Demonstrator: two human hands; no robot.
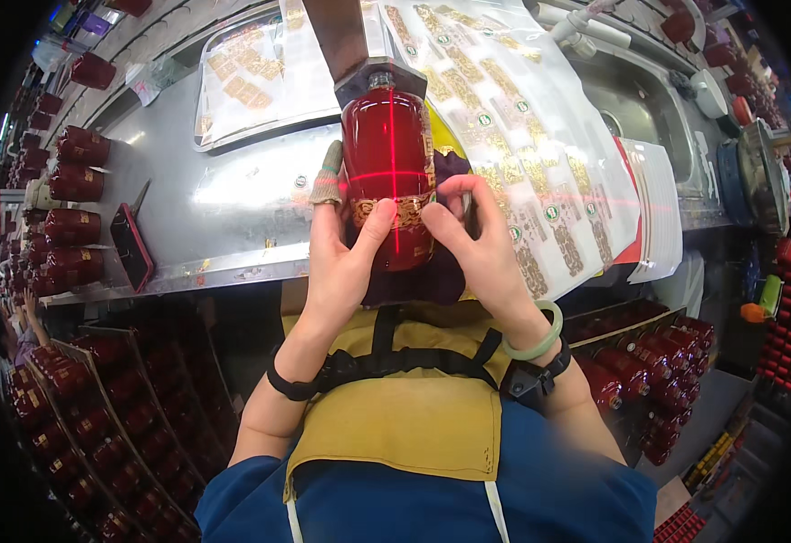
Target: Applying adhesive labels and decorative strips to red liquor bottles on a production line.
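A glossy dark red glass bottle (386,158) lies in front of me, with a red laser cross shining on it. Its far end meets a dark metal holder (380,77). A gold patterned decal (394,214) wraps around its nearer part. My left hand (341,262) grips the bottle's left side, thumb pressed on the decal; a finger cot covers one fingertip. My right hand (481,240) closes on the bottle's right side, thumb at the decal's edge and index finger bent. Its other fingers are partly hidden. Dark cloth (445,281) lies under the bottle.
Sheets of gold decals (540,163) spread to the right, beside a metal sink (635,100). A white tray (219,136) with gold pieces is at the far left. A red-framed phone (133,246) stands near red jars (74,226). Racks of red bottles (644,362) flank me below.
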